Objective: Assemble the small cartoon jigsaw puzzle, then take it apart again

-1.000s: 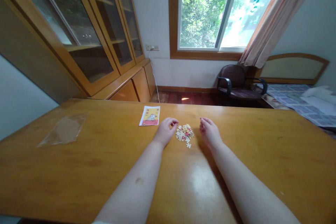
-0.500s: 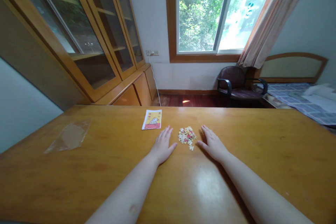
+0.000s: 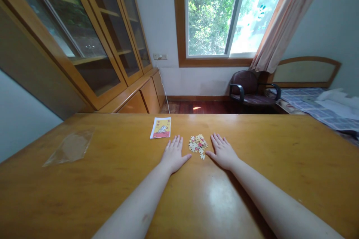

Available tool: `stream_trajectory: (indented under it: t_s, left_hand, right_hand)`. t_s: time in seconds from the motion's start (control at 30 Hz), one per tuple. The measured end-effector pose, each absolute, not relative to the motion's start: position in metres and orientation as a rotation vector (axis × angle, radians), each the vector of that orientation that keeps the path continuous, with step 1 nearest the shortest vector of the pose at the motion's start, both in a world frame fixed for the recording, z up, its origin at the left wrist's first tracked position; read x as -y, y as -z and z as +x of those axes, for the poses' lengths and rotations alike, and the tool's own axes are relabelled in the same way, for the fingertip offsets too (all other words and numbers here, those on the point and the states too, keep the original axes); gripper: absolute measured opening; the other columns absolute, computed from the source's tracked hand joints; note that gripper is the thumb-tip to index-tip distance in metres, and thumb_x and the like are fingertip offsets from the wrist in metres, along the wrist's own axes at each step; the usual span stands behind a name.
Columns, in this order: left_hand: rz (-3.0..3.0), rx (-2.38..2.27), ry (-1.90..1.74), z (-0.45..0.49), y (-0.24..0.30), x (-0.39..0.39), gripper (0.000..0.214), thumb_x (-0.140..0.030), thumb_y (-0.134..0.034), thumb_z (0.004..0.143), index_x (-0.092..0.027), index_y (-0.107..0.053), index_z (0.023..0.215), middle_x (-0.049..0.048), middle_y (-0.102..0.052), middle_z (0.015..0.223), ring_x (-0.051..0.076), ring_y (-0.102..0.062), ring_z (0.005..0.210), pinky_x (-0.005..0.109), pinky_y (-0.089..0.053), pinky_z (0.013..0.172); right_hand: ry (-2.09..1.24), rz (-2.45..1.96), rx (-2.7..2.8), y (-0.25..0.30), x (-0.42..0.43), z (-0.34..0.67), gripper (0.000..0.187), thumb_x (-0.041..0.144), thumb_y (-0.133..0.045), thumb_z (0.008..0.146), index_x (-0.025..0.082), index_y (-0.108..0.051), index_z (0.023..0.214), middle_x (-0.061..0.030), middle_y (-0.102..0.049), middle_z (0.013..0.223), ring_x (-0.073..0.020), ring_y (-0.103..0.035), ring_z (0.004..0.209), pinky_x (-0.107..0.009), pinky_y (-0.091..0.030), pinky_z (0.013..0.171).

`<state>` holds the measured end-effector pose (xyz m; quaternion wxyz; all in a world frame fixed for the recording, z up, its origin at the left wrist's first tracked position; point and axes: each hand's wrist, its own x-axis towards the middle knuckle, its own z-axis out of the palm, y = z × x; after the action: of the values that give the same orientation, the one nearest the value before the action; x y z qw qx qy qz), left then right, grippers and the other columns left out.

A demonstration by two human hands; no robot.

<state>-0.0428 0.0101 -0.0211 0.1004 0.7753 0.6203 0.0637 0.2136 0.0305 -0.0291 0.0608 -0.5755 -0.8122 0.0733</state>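
A small heap of jigsaw puzzle pieces [image 3: 198,144], pale with some pink and red, lies on the wooden table [image 3: 117,194]. One piece [image 3: 202,156] sticks out at the heap's near side. My left hand [image 3: 174,155] rests palm down to the left of the heap, its thumb stretched towards the pieces. To the right, my right hand [image 3: 223,152] lies flat with the thumb tip close to the near piece. Neither hand holds anything. Beyond my left hand is a picture card [image 3: 160,128] with a white animal on yellow and pink.
A clear plastic bag [image 3: 70,147] lies flat at the table's left. Behind the table stand a glass-fronted cabinet [image 3: 112,41], an office chair [image 3: 246,86] and a bed [image 3: 305,97]. A white cord [image 3: 163,86] hangs from the wall socket.
My right hand has flattened and spread, its thumb now nearer the pieces. My left hand's fingers and thumb are spread wider too. The whole view has shifted slightly.
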Motion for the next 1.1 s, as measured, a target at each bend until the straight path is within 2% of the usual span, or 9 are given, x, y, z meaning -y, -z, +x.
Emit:
stream_trajectory:
  t_s: [0.37,0.8,0.93,1.0,1.1]
  left_hand:
    - [2.293,-1.833,-0.188,-0.042,0.021,-0.010,0.088,-0.066,-0.040,0.082,-0.009,-0.024,0.147,0.0147,-0.016,0.155,0.029,-0.013,0.143,0.047,-0.011,0.116]
    - [2.330,-1.782,-0.164,-0.043,0.021,-0.015,0.087,-0.064,-0.042,0.082,-0.010,-0.025,0.147,0.0160,-0.016,0.154,0.030,-0.011,0.144,0.047,-0.011,0.116]
    - [2.378,-1.690,-0.203,-0.047,0.020,-0.025,0.086,-0.065,-0.043,0.081,-0.011,-0.026,0.147,0.0146,-0.017,0.155,0.028,-0.013,0.143,0.046,-0.011,0.117]
    - [2.371,-1.658,-0.255,-0.048,0.020,-0.031,0.077,-0.059,-0.041,0.085,-0.013,-0.030,0.146,0.0128,-0.022,0.154,0.026,-0.017,0.143,0.044,-0.013,0.117]
    - [2.276,-1.678,-0.387,-0.048,0.018,-0.044,0.059,-0.046,-0.042,0.089,-0.016,-0.041,0.140,0.0114,-0.035,0.149,0.024,-0.029,0.139,0.042,-0.020,0.115]
  right_hand:
    - [-0.221,-1.758,2.474,0.026,-0.030,0.213,0.093,0.073,-0.027,0.083,0.006,-0.025,0.148,-0.0149,-0.019,0.153,-0.0288,-0.015,0.142,-0.046,-0.011,0.115]
    - [-0.276,-1.729,2.410,0.027,-0.031,0.214,0.091,0.072,-0.034,0.082,0.009,-0.029,0.147,-0.0144,-0.022,0.153,-0.0293,-0.017,0.142,-0.046,-0.011,0.116]
    - [-0.342,-1.733,2.284,0.026,-0.035,0.216,0.067,0.058,-0.031,0.091,0.014,-0.043,0.140,-0.0103,-0.034,0.149,-0.0239,-0.029,0.138,-0.040,-0.018,0.114]
    - [-0.364,-1.714,2.189,0.024,-0.039,0.218,0.055,0.050,-0.028,0.094,0.019,-0.055,0.130,-0.0069,-0.046,0.142,-0.0210,-0.040,0.132,-0.036,-0.024,0.111]
    - [-0.374,-1.736,2.035,0.020,-0.052,0.219,0.048,0.046,-0.029,0.094,0.023,-0.067,0.110,-0.0046,-0.062,0.125,-0.0210,-0.052,0.118,-0.034,-0.035,0.102]
